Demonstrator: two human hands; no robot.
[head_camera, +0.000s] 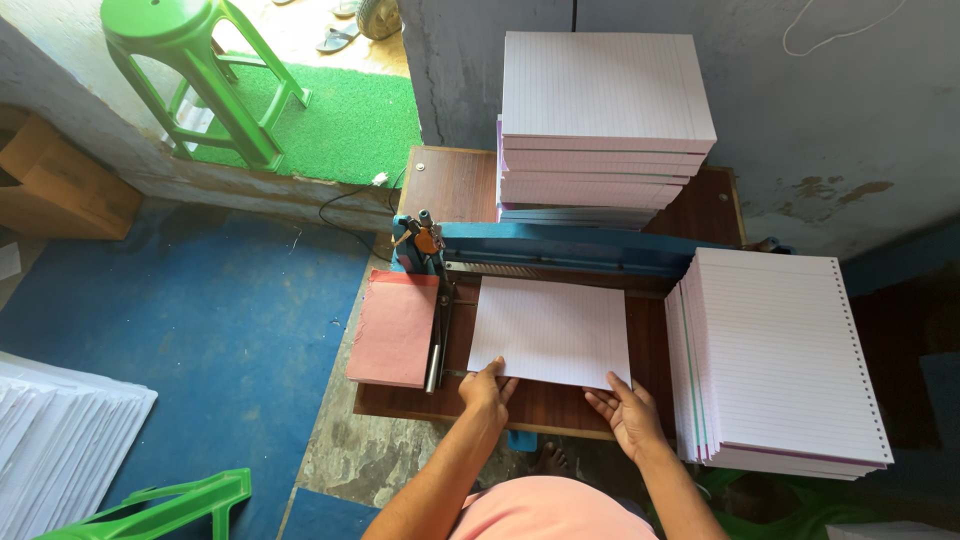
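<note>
A thin stack of ruled white sheets (552, 330) lies flat on the wooden bed of a blue punching machine (560, 248), its far edge pushed under the blue bar. My left hand (486, 388) pinches the stack's near left corner. My right hand (624, 410) holds the near right corner, fingers spread along the edge. A tall pile of unpunched ruled sheets (603, 120) stands behind the machine. To the right a thick pile of punched sheets (778, 362) shows a row of holes along its right edge.
A pink cloth pad (395, 328) lies left of the machine's black lever (437, 330). A green plastic stool (196, 70) stands at the doorway on a green mat. More white sheets (60, 440) lie on the blue floor at left, near a cardboard box (60, 185).
</note>
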